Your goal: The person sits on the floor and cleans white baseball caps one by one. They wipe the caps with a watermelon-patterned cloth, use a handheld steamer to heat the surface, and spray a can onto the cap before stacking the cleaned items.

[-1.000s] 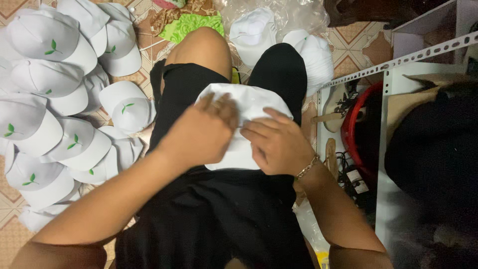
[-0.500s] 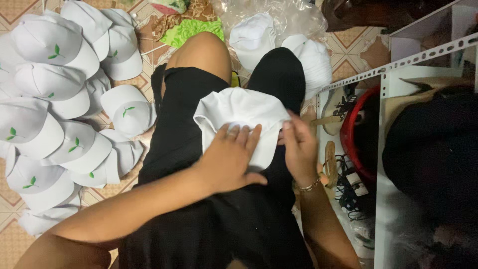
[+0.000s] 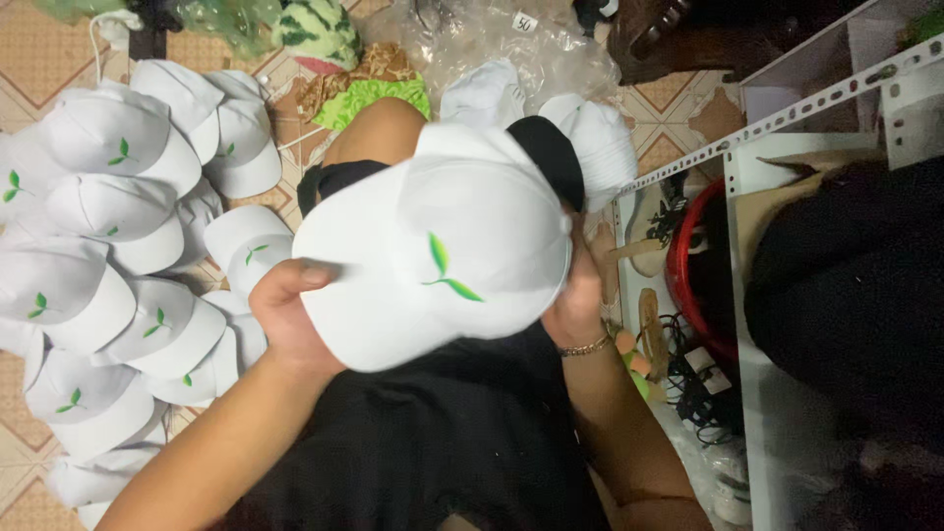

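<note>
Just white cap (image 3: pixel 433 256) w/ green leaf logo (image 3: pixel 447 270)

clothing: black top and black shorts | arms: bare, no sleeves | right wrist: 1 gold chain bracelet (image 3: pixel 586 346)

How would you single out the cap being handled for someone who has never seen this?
Start at the person's black-clothed lap in mid-frame. Above it, the left hand and right hand hold one white cap with a green leaf mark. Unlike the piled caps on the floor, it is lifted.

White caps (image 3: pixel 108 285) heaped on the tiled floor (image 3: pixel 39 59).
</note>
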